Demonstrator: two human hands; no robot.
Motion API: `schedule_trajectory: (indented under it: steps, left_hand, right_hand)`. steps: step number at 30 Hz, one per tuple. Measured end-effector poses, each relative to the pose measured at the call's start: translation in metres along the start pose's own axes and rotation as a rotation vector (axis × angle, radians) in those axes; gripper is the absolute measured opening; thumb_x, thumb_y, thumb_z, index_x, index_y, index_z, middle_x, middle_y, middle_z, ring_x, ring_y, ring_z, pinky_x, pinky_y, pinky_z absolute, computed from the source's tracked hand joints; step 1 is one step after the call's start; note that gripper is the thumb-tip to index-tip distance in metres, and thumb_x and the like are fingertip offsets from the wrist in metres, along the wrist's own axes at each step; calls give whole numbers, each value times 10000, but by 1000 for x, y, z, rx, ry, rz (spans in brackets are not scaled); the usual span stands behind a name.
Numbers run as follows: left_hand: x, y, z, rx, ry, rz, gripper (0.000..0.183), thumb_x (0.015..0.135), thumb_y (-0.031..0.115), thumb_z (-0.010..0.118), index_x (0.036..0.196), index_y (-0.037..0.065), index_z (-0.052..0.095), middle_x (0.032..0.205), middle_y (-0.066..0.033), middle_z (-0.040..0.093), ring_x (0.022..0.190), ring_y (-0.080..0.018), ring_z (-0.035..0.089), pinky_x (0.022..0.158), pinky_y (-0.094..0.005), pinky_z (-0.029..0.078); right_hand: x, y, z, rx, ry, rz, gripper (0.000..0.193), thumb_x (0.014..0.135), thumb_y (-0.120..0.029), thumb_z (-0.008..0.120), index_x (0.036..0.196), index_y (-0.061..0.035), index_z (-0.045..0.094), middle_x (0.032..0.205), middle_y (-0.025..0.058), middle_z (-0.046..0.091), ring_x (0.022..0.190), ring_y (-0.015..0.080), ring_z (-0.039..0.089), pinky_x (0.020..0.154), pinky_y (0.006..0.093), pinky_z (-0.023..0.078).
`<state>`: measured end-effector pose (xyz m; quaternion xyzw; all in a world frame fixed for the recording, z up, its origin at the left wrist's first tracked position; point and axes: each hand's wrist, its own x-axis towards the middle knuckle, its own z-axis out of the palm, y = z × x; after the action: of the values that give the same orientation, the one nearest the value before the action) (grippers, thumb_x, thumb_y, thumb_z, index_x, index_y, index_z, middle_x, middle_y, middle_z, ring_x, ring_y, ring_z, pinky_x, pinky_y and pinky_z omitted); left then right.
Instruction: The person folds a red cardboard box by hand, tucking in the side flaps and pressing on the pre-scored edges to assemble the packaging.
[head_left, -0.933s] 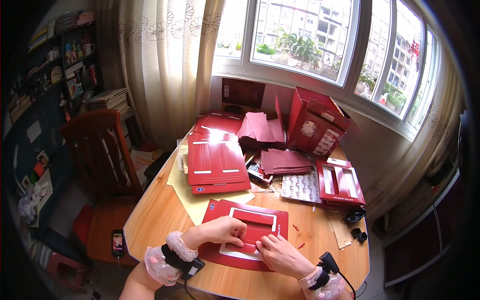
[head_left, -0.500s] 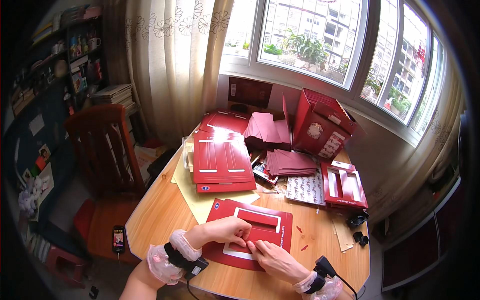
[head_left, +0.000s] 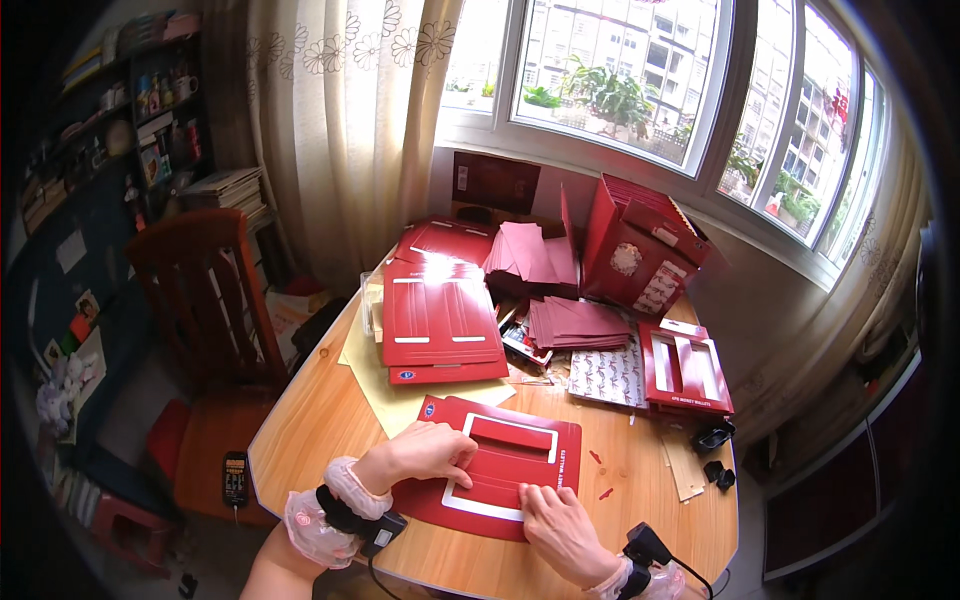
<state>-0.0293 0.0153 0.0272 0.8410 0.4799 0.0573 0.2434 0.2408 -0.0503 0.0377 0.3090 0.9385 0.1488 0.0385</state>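
A red printed card sheet [head_left: 430, 512] with a white-bordered panel lies flat at the near middle of the table. In the upper part of its panel is a long slot [head_left: 512, 437]; below it the surface is smooth red with fine lines. My left hand [head_left: 425, 455] is curled over the panel's left side, thumb and forefinger bent down onto the card. On the panel's right side rests my right hand [head_left: 562, 530], its fingers bent and close together on the card; its thumb is hidden. Both wrists wear frilly cuffs and black straps with small devices.
Stacked red sheets [head_left: 440, 310] rest on yellow paper [head_left: 385, 395] at the left back. Pink envelopes [head_left: 580, 325], a large red box [head_left: 640, 250] and a windowed red pack [head_left: 690, 370] fill the back right. Small red scraps [head_left: 605, 493] lie right of the card.
My hands have moved apart from the middle of the card, the left one leftward, the right one rightward and slightly nearer. The card stays in nearly the same place.
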Motion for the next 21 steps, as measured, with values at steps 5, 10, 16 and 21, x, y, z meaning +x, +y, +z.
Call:
schedule_trajectory:
  steps: [5, 10, 16, 21]
  left_hand:
    - [0, 3, 1, 14, -7, -3, 400, 800, 477, 797, 834, 102, 666, 762, -49, 705, 760, -276, 703, 627, -414, 501]
    - [-1, -1, 2, -36, 5, 1, 372, 793, 418, 822, 812, 82, 663, 739, -64, 693, 736, -284, 694, 623, -404, 500]
    - [-1, -22, 4, -169, -9, 59, 368, 769, 350, 858, 800, 43, 657, 707, -93, 665, 672, -266, 664, 605, -368, 495]
    - [-2, -16, -2, -181, -9, 39, 377, 765, 349, 864, 798, 37, 656, 703, -90, 663, 662, -237, 660, 594, -360, 492]
  right_hand:
    - [-11, 0, 4, -86, -9, 45, 485, 880, -109, 560, 1305, 126, 548, 1021, 78, 545, 939, 173, 557, 794, 293, 433]
    - [-9, 0, 10, -43, 2, 63, 477, 876, -101, 566, 1294, 129, 550, 993, 77, 559, 901, 171, 564, 770, 289, 446]
    - [-10, 2, 12, -25, 3, 49, 468, 872, -93, 567, 1286, 126, 555, 988, 77, 563, 889, 171, 567, 758, 283, 453]
    - [-6, 4, 8, -21, -11, 31, 365, 854, -101, 586, 1164, 91, 610, 980, 90, 573, 894, 181, 570, 756, 294, 448]
